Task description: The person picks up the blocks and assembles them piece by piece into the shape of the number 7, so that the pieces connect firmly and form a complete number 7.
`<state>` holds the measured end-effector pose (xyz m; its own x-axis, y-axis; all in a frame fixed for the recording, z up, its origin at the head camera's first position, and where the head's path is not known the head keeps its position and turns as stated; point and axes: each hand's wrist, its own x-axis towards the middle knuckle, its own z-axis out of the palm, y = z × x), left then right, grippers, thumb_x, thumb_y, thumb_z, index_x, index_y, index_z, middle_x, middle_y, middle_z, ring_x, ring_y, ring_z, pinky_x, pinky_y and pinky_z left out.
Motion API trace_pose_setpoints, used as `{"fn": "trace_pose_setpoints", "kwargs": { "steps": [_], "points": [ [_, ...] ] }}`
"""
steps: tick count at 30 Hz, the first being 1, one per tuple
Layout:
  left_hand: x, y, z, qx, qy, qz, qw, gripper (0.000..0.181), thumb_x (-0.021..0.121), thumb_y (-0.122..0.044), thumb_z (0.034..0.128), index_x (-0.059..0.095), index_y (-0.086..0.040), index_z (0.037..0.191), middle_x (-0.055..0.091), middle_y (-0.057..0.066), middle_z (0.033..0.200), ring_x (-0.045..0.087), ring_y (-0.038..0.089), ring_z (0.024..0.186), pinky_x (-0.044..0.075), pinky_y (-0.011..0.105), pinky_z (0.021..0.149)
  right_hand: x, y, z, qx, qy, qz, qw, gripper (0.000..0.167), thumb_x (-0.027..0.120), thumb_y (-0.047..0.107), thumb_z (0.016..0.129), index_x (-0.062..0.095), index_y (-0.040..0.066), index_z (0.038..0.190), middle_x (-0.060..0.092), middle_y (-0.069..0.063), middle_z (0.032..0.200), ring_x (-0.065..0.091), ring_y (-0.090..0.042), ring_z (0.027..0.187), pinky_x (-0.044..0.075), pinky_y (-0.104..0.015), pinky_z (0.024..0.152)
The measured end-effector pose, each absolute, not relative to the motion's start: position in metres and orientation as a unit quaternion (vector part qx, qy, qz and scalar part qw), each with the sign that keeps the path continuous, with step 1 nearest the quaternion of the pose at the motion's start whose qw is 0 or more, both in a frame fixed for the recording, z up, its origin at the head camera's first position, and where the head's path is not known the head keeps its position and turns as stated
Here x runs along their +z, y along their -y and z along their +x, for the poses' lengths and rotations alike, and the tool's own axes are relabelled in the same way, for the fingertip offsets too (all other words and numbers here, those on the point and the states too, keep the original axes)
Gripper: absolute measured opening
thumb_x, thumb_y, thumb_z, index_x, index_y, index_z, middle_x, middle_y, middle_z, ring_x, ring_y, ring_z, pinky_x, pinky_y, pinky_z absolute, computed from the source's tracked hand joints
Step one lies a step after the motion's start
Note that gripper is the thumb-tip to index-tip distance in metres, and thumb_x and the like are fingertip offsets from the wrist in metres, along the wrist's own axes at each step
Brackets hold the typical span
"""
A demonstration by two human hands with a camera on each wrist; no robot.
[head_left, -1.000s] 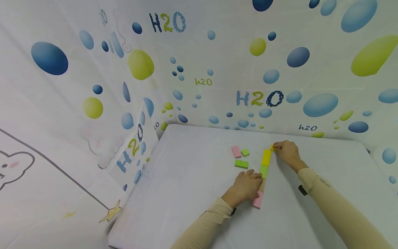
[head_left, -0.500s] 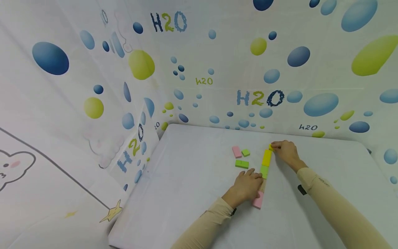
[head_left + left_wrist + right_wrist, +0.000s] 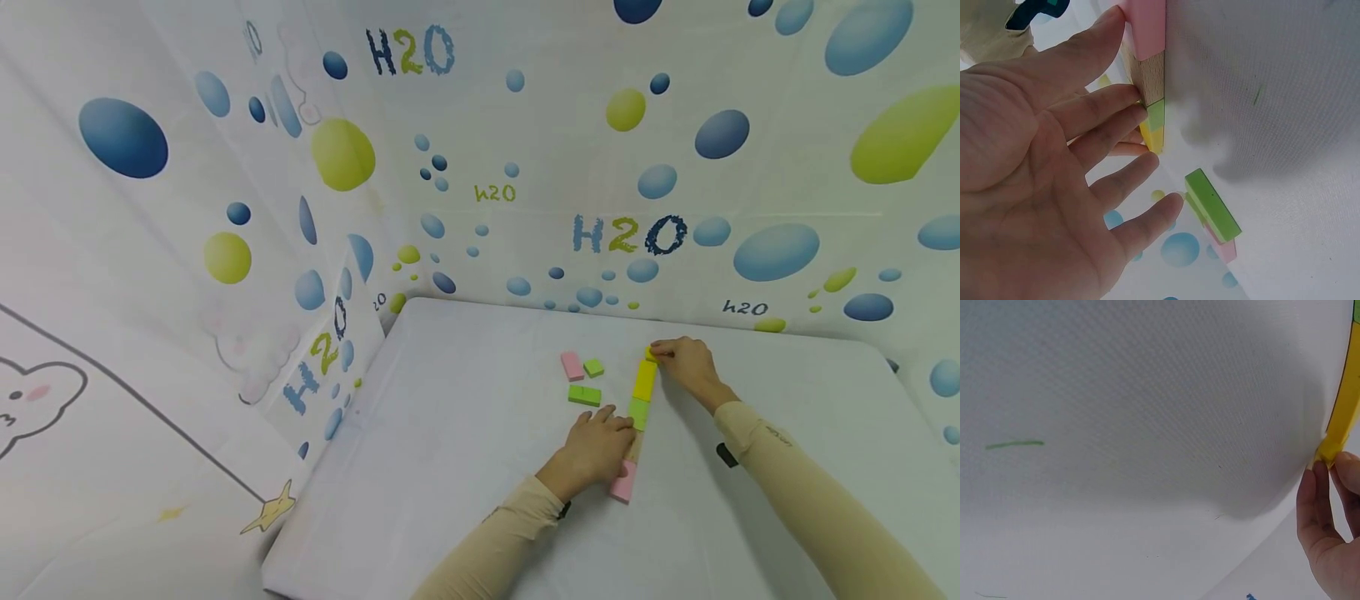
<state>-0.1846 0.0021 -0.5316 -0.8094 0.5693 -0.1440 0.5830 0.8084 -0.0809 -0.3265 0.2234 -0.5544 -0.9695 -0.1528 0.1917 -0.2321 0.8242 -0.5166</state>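
Note:
Flat toy blocks lie end to end in a row in the head view: a pink block (image 3: 622, 485) nearest, then bare wood (image 3: 637, 446), a light green block (image 3: 639, 413) and a yellow block (image 3: 643, 380). My left hand (image 3: 597, 446) lies along the row's left side. Its thumb touches the pink block (image 3: 1149, 28) in the left wrist view, and its spread fingers reach toward the wooden and green ones. At the far end, my right hand (image 3: 690, 367) pinches a small yellow block (image 3: 1329, 451) between thumb and fingers, against the long yellow block's end.
Left of the row lie a loose pink block (image 3: 572, 366), a small green block (image 3: 593, 367) and an oblong green block (image 3: 584, 395). The white table (image 3: 450, 400) meets a wall sheet (image 3: 540, 125) printed with blue and lime bubbles behind it.
My right hand has moved slightly left, bringing the small yellow block from beside the row's far end into line with it. The left hand keeps its place.

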Motion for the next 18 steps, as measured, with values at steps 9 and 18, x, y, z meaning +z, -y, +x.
{"fn": "trace_pose_setpoints", "kwargs": {
  "steps": [9, 18],
  "points": [
    [-0.5301, -0.0026, -0.1838, -0.064, -0.948, 0.306, 0.058, 0.058, 0.076, -0.049, 0.093, 0.059, -0.035, 0.146, 0.047, -0.021, 0.156, 0.035, 0.013, 0.151, 0.036, 0.038, 0.118, -0.5546, -0.2215, -0.3289, 0.268, 0.955, 0.108, 0.072, 0.022, 0.069, 0.0, 0.098, 0.075, -0.005, 0.118, 0.072, -0.022, 0.122, 0.061, -0.049, 0.121, 0.052, -0.059, 0.097],
    [-0.5308, -0.0038, -0.1853, -0.063, -0.949, 0.302, 0.059, 0.057, 0.076, -0.049, 0.0926, 0.06, -0.036, 0.145, 0.047, -0.021, 0.156, 0.034, 0.013, 0.151, 0.036, 0.037, 0.118, -0.5546, -0.221, -0.3311, 0.27, 0.954, 0.112, 0.073, 0.023, 0.068, 0.0, 0.098, 0.074, -0.005, 0.12, 0.072, -0.022, 0.122, 0.06, -0.049, 0.122, 0.049, -0.061, 0.101]
  ]
}}
